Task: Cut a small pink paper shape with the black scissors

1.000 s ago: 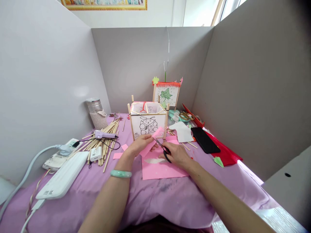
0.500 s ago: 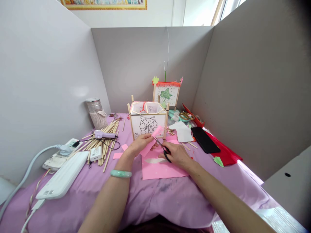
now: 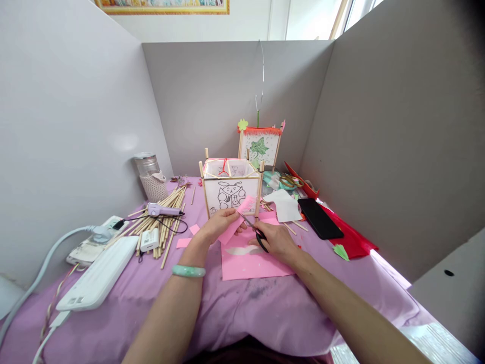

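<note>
Pinched in my left hand point(image 3: 224, 224) is a strip of pink paper point(image 3: 230, 232), its upper end cut into a fine fringe. My right hand point(image 3: 277, 239) grips black-handled scissors point(image 3: 260, 239), whose blades lie against the edge of the strip. Beneath both hands a larger pink sheet point(image 3: 250, 268) with a pale gap lies on the purple cloth. Just behind stands a square stick-framed lantern point(image 3: 232, 194) with a line-drawn animal on its front panel; my hands and the strip cover its lower edge.
On the left lie wooden sticks point(image 3: 166, 235), a lilac glue gun point(image 3: 163, 209), a white power strip point(image 3: 99, 275) and a jar point(image 3: 153, 177). A black phone point(image 3: 320, 218) rests on red cloth at right. Behind stands a second lantern point(image 3: 259, 146). Grey partitions point(image 3: 235, 91) surround the table.
The scissors' handles have drawn closer together in my right hand, with the blades closing at the strip's edge. My left hand and the lantern stay in place.
</note>
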Demonstrator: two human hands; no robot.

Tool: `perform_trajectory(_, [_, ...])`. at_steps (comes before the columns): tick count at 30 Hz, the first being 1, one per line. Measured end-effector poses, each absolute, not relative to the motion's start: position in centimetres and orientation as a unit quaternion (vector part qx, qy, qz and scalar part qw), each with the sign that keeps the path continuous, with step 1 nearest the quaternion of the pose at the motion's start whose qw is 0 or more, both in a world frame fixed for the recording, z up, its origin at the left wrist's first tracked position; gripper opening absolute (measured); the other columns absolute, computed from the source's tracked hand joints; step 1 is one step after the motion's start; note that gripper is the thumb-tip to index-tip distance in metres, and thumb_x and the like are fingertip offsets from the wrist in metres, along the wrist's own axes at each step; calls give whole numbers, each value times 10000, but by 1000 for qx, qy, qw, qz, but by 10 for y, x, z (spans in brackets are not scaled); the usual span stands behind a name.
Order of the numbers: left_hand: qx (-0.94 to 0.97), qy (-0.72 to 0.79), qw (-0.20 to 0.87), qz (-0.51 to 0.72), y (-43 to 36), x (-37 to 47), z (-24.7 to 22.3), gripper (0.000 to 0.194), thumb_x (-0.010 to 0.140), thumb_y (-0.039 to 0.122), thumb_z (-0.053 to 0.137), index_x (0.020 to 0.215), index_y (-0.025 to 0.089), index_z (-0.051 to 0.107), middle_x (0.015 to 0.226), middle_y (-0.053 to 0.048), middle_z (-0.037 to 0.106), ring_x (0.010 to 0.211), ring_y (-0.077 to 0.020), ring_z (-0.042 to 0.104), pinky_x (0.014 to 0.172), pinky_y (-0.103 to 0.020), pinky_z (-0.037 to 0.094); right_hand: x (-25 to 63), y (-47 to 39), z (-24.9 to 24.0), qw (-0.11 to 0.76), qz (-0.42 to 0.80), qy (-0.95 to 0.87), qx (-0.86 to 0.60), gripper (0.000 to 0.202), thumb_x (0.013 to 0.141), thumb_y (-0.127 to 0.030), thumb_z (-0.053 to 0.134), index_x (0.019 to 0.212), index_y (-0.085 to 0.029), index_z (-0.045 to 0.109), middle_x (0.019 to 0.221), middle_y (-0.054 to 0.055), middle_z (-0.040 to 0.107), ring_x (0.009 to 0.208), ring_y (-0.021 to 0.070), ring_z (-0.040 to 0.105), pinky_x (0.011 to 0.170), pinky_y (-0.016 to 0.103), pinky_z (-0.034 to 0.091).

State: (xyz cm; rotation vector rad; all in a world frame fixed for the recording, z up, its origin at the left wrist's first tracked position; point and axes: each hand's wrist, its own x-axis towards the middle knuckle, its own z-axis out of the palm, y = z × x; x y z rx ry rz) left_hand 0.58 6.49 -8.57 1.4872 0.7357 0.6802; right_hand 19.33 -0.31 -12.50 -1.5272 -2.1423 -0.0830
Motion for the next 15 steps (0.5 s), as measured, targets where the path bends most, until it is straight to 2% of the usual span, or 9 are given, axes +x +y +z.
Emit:
perform_trajectory(8, [648, 326, 622, 294, 64, 6, -85, 227, 810, 328, 539, 796, 109, 597, 780, -97, 668, 602, -136, 591, 608, -271, 479, 194, -4, -126, 264, -41, -787, -556, 310, 788, -480, 608, 903, -192, 600, 732, 2, 644, 624, 135, 571, 555, 221, 307])
perform_trajectory(15, [658, 321, 623, 276, 62, 6, -83, 231, 792, 338, 564, 786, 113, 615, 779, -91, 671, 577, -126, 577, 587, -260, 472, 194, -4, -128, 265, -39, -791, -550, 335, 796, -493, 588, 943, -192, 592, 776, 5, 640, 636, 130, 560, 553, 221, 306])
